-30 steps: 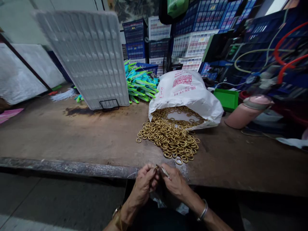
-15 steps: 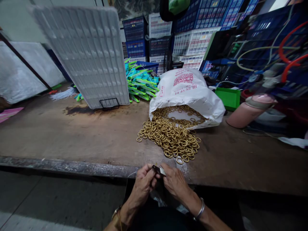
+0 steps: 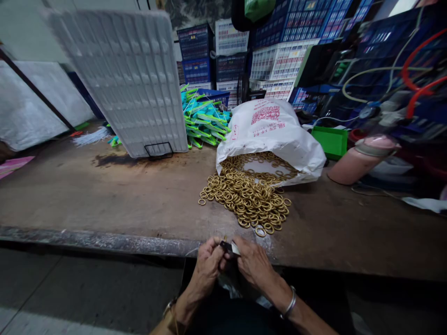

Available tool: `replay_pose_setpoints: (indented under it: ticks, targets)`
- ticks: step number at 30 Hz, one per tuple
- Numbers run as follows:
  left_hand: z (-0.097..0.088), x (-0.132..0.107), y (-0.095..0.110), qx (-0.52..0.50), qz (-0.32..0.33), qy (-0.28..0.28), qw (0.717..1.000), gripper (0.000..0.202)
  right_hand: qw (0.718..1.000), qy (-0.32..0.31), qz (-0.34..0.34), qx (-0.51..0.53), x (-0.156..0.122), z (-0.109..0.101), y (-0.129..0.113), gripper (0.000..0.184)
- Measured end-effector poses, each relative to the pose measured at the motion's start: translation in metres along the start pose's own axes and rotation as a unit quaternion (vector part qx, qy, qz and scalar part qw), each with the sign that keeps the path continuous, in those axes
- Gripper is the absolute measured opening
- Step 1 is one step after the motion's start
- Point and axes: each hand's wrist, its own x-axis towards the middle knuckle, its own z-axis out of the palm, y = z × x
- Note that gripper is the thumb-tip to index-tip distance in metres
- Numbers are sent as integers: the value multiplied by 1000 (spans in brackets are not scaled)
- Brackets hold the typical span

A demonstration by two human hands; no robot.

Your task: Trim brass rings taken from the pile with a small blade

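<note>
At the table's front edge, my left hand (image 3: 208, 263) is closed with its fingertips pinched on a gold ring, of which only a bit (image 3: 225, 237) shows above the fingers. My right hand (image 3: 254, 263) grips a small knife-like tool (image 3: 234, 248), dark at one end and whitish at the other. Its dark end meets the left fingertips; the exact contact is hidden. Just beyond both hands lies a heap of gold rings (image 3: 249, 200), spilling out of a white sack (image 3: 268, 125) that lies on its side.
A ribbed white panel (image 3: 122, 83) leans upright in a black wire stand (image 3: 159, 150) on the wooden table (image 3: 87, 200). Behind are a teal-and-green bundle (image 3: 206, 121) and stacked crates (image 3: 272, 60). On the right are a green tray (image 3: 330, 142) and a pink bottle (image 3: 363, 160).
The dark end of the tool has shifted very slightly left against the left fingertips. Both hands keep their grip, and the ring heap looks the same.
</note>
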Motion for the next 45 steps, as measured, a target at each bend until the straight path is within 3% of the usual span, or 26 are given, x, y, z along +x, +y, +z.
replay_pose_setpoints:
  ticks: [5, 9, 15, 17, 22, 27, 33, 36, 39, 42, 45]
  targets:
    - [-2, -3, -3, 2, -8, -13, 1000, 31, 998, -45, 37, -23, -2, -9, -8, 33]
    - [-3, -8, -7, -37, -24, -51, 998, 28, 997, -46, 54, -28, -8, -11, -14, 34]
    - [4, -26, 3, -66, -70, -139, 986, 25, 986, 19, 155, -55, -11, -26, 14, 25]
    - [6, -27, 5, -94, -81, -154, 980, 27, 984, 62, 158, -57, -13, -34, 28, 25]
    - [8, -17, 5, -121, -90, -144, 978, 34, 976, 133, 156, -75, -13, -36, 44, 22]
    - [4, -9, 2, -213, -117, -123, 962, 17, 971, 110, 184, -108, -5, -27, 42, 25]
    - [1, 1, -8, -297, -147, -124, 935, 22, 972, 115, 170, -115, -5, -26, 43, 13]
    - [4, 4, -10, -291, -130, -116, 941, 23, 973, 129, 158, -111, -8, -24, 44, 11]
    - [8, 7, -6, -245, -114, -112, 956, 20, 980, 137, 136, -55, -8, -24, 45, 10]
    - [13, 9, -2, -170, -60, -94, 979, 23, 984, 109, 127, 69, -4, -25, 41, 8]
    - [17, 10, -2, -36, 6, -41, 998, 29, 960, 81, 146, 225, 2, -27, 31, 12]
